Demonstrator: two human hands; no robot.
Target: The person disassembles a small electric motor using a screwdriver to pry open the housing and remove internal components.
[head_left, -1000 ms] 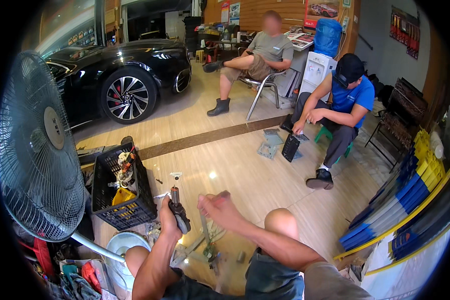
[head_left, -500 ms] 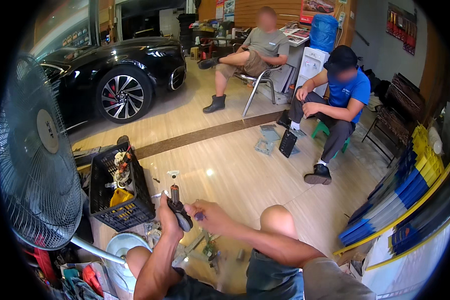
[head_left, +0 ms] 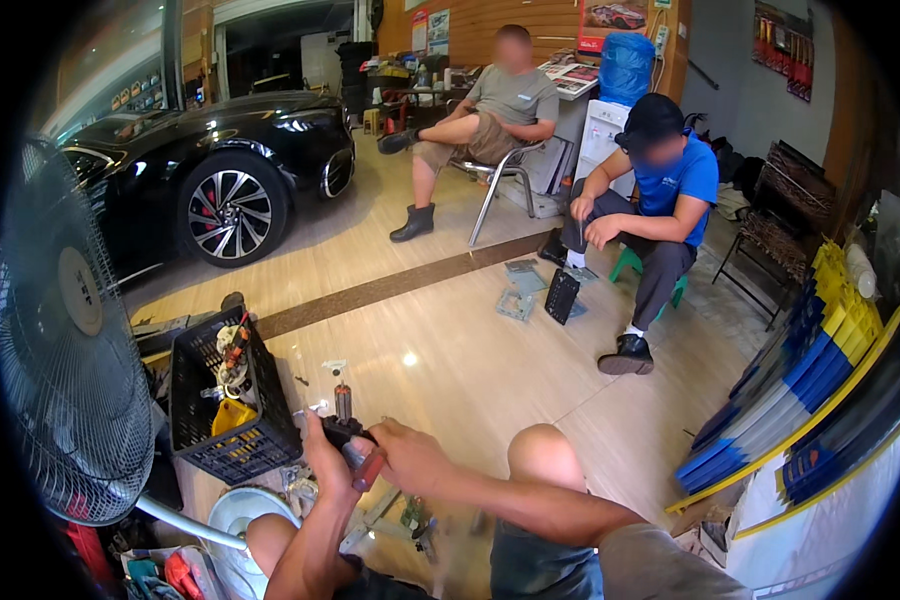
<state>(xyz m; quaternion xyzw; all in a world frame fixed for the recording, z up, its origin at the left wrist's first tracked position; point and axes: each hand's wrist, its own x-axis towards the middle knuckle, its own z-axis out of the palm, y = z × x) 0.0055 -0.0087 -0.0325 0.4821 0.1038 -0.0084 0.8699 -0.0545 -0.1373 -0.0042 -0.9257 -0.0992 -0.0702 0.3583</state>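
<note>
My left hand (head_left: 330,455) is wrapped round a small black part (head_left: 342,430), held up over the floor between my knees. A reddish, rounded piece (head_left: 368,472) shows at the lower side of this part; I cannot tell if it belongs to it. My right hand (head_left: 410,457) is closed against the part's right side, its fingertips partly hidden. Just beyond the hands, a dark handle-like piece with orange marks (head_left: 343,402) points away; whether it is joined to the part cannot be made out.
A black crate (head_left: 240,450) of parts stands left, beside a large fan (head_left: 75,330). Metal and green pieces (head_left: 415,515) lie below my hands. Ahead right, a person in blue (head_left: 675,185) sits on a green stool near flat metal plates (head_left: 515,303). Yellow-and-blue packs (head_left: 800,370) stand right.
The black part has turned in my hands: its round grey face has gone from sight and a reddish piece shows. My right hand has shifted slightly, and the whole view has swung a little.
</note>
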